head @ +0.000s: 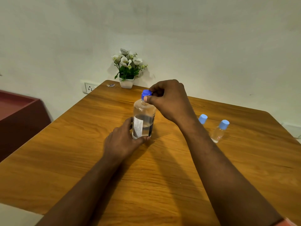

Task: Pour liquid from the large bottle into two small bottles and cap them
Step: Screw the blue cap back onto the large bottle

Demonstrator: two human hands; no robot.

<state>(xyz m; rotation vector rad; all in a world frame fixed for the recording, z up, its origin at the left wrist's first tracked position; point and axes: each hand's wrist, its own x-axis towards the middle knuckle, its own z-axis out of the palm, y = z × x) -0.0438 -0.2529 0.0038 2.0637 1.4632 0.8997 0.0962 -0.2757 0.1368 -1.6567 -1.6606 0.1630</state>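
Both hands are engaged: the large bottle (143,121), upright on the wooden table (81,152), is gripped by the left hand (123,141), while its blue cap (146,93) is pinched by the right hand (169,100). Two small capped bottles (219,130) are seen to the right.

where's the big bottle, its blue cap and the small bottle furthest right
large bottle (138,128), head view, on its white label
blue cap (145,93), head view, on the cap's top
right small bottle (219,132), head view, on its clear body
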